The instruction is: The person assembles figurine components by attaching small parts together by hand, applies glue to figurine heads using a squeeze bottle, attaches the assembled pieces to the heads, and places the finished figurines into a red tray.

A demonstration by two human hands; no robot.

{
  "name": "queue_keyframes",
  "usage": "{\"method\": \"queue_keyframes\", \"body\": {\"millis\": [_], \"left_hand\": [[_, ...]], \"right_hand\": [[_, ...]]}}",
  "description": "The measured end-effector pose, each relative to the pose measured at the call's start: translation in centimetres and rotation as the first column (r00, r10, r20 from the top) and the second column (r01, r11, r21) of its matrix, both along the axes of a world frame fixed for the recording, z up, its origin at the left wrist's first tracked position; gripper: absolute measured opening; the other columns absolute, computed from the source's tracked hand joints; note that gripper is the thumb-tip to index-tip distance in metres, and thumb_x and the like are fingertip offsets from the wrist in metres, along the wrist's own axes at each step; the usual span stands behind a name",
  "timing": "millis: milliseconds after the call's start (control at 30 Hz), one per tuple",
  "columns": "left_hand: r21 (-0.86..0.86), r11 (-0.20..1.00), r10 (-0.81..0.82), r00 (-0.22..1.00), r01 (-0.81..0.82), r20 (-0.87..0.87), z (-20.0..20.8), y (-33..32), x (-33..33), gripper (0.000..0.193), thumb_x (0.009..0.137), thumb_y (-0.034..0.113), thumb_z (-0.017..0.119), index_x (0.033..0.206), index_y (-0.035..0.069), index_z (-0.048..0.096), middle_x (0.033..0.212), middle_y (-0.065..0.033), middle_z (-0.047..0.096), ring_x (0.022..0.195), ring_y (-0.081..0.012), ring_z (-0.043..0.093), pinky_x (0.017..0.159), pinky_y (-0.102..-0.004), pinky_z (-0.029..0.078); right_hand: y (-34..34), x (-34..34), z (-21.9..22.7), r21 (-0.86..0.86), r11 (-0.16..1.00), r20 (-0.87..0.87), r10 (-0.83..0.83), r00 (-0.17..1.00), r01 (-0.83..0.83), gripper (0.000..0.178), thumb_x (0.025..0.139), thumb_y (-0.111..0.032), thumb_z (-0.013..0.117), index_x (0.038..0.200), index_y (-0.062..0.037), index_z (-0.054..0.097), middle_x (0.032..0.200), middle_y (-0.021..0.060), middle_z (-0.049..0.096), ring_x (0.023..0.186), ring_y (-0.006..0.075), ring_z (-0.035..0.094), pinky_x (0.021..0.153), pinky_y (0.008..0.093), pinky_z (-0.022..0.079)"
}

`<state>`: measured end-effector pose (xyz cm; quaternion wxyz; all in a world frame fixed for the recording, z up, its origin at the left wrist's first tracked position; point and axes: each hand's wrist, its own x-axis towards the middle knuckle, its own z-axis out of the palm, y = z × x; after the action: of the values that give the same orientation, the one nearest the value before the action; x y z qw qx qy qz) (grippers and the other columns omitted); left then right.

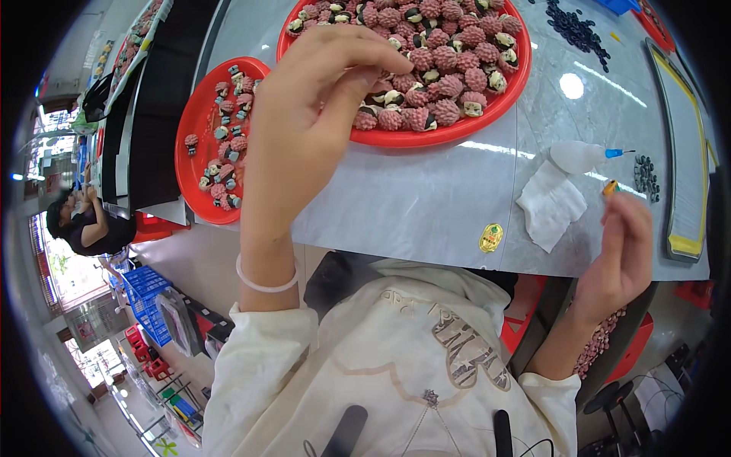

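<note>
Glossy, smooth grey stone-look worktop, throwing back lamp glare. Shiny red plastic trays, smooth at the rim. Knobbly, matt pink figures with smoother cream faces. At three o'clock, crumpled white paper tissue, soft and matt, beside a translucent plastic squeeze bottle. Smooth pale bangle, semi-glossy. Cream knit cloth sweater, matt.

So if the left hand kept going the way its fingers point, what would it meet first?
Probably the pile of pink figurines in the large red tray; the left hand already reaches over the tray's near rim, though its height above them is unclear.
</note>
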<state>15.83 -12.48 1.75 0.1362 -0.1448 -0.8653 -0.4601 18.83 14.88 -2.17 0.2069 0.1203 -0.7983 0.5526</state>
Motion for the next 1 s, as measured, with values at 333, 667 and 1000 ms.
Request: {"method": "queue_keyframes", "body": {"millis": [333,667,1000], "left_hand": [[0.841,0.534,-0.442,0.876,0.083,0.194,-3.7,6.9,4.3,0.026,0.073,0.002,0.061,0.097,-0.002,0.051,0.1,-0.0166,0.052,0.083,-0.02,0.056,0.07,-0.0276,0.046],[0.914,0.4,-0.497,0.822,-0.066,0.277,-4.8,8.0,4.5,0.028,0.075,0.015,0.062,0.096,-0.002,0.052,0.093,-0.0159,0.056,0.079,-0.0212,0.057,0.068,-0.0298,0.048],[0.886,0.457,-0.479,0.819,-0.075,0.316,-4.9,8.4,4.3,0.037,0.075,0.022,0.063,0.098,-0.003,0.049,0.093,-0.0168,0.056,0.077,-0.02,0.059,0.062,-0.0266,0.049]], "right_hand": [[-2.0,-3.4,0.9,0.027,0.991,0.278,0.121,0.953,-0.133,0.031,0.078,-0.007,0.055,0.107,0.0038,0.048,0.093,0.0091,0.056,0.081,0.0136,0.052,0.074,0.0238,0.039],[2.9,-0.5,3.0,-0.071,0.987,0.294,0.156,0.943,-0.142,0.044,0.074,-0.03,0.062,0.1,0.0033,0.049,0.091,0.0152,0.054,0.08,0.0172,0.052,0.063,0.0223,0.042],[3.9,-0.7,2.7,-0.171,0.904,0.148,0.416,0.897,-0.391,0.044,0.077,-0.029,0.057,0.103,0.0048,0.046,0.099,0.0193,0.048,0.095,0.0252,0.046,0.079,0.0305,0.041]]}}
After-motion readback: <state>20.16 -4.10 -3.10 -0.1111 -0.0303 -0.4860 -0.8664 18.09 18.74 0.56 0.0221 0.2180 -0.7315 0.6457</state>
